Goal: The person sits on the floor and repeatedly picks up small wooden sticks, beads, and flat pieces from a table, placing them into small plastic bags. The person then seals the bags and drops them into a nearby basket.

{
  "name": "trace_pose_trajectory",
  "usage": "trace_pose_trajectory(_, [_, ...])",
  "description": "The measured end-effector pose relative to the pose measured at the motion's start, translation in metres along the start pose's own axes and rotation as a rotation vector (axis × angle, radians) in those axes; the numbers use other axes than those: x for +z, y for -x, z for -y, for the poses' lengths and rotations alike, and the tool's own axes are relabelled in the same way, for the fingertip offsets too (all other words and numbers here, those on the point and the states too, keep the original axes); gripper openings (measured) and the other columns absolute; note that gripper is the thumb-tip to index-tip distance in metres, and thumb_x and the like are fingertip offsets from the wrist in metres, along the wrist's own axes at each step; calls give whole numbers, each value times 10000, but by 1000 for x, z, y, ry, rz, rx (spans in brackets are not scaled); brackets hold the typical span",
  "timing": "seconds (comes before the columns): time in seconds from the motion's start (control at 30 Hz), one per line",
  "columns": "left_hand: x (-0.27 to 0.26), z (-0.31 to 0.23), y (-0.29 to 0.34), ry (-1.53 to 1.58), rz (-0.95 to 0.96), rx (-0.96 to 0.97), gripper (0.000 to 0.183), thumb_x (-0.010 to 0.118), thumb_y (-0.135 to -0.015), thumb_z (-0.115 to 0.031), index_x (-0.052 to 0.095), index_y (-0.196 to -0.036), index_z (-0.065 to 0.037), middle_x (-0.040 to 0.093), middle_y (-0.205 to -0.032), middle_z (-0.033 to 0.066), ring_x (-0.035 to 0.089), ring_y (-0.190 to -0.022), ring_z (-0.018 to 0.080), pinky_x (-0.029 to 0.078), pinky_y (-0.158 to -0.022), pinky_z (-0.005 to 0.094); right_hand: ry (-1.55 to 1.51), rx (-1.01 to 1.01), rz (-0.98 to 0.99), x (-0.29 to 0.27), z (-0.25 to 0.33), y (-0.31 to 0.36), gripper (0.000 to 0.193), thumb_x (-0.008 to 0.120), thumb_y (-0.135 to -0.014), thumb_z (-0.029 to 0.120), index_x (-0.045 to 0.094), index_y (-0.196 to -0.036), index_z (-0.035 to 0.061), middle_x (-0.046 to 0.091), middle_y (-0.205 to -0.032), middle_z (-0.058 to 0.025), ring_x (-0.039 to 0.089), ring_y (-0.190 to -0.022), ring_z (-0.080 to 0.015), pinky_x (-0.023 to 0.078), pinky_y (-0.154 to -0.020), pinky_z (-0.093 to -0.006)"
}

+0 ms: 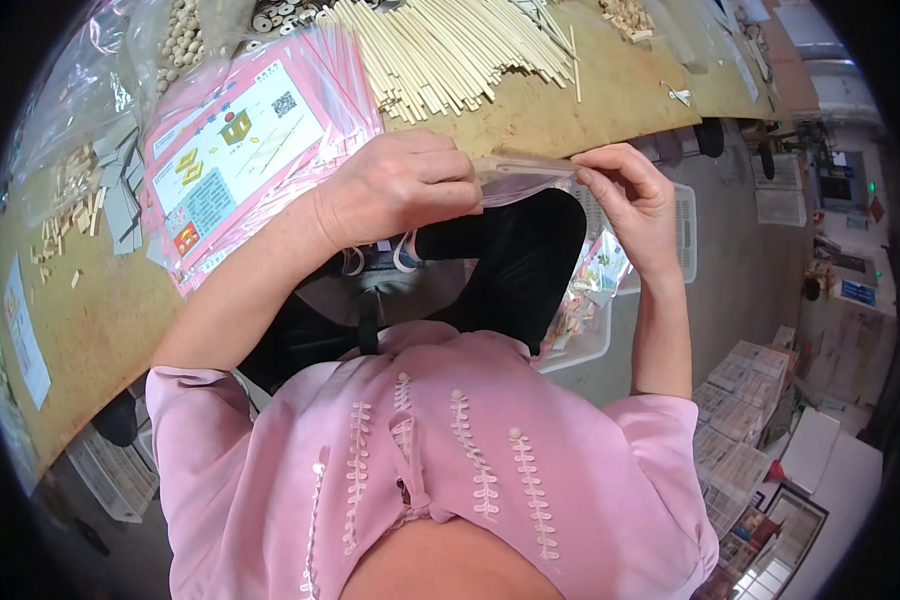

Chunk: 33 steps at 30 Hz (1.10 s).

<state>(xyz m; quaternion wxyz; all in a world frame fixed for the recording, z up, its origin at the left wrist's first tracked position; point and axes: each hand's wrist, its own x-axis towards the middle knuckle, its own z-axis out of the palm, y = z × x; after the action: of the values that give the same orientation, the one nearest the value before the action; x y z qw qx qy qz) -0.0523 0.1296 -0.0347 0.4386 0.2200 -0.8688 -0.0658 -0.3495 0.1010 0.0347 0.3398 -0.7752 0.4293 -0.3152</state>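
Observation:
Between my two hands, at the table's front edge, a clear plastic bag (526, 182) is stretched sideways above my lap. My left hand (407, 182) has its fingers curled closed on the bag's left end. Thumb and fingers of my right hand (627, 192) pinch its right end. What the bag contains, if anything, I cannot make out. Close behind my left hand lies a pile of pink-edged clear packets (260, 140) with printed picture cards. Beyond both hands, many thin wooden sticks (450, 55) are heaped on the table.
Bags of wooden beads (180, 40) and metal washers (280, 14) lie at the back left of the table (100, 320). Small wood pieces (70, 220) and grey plates (122, 190) sit at the left. Below, on the right, a white basket (582, 335) holds colourful packets.

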Motion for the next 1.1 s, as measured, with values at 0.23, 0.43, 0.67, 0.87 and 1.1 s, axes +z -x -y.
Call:
trace_pose_trajectory(0.23, [-4,-1,-2,-17,40,74,148,819,-791,-91,713,-884,-47,649,-859,62,672,-791,247,542,-659,352,297,-170,159,-7,7,7,128,748,-875,-60,750,-994,-14,720,-922,-100,681,-845,-201,529,-724,-308])
trace_pose_trajectory(0.43, [2,-8,4,142,63,-74,129,807,-804,-96,723,-884,-38,662,-878,78,675,-820,263,550,-691,366,386,-269,178,15,18,4,151,759,-869,-32,738,-1015,1,703,-942,-122,696,-851,-277,559,-742,-356])
trace_pose_trajectory(0.67, [-3,-12,1,179,120,-82,110,801,-848,-73,706,-884,-30,638,-847,112,651,-777,301,519,-653,402,487,-351,188,29,10,1,119,742,-863,46,708,-977,51,676,-909,-129,668,-857,-356,526,-766,-435])
trace_pose_trajectory(0.87, [3,-7,-5,-15,34,150,184,748,-707,-121,646,-847,-62,485,-766,42,560,-695,219,476,-610,355,466,-352,188,30,11,0,146,745,-849,53,700,-988,50,663,-906,-123,664,-840,-349,525,-748,-432])
trace_pose_trajectory(1.1, [-1,-10,-8,-75,75,147,197,744,-684,-131,660,-851,-68,500,-759,31,565,-697,212,495,-617,343,415,-365,177,31,4,-4,208,764,-805,12,703,-995,72,658,-893,-100,665,-845,-335,528,-746,-433])
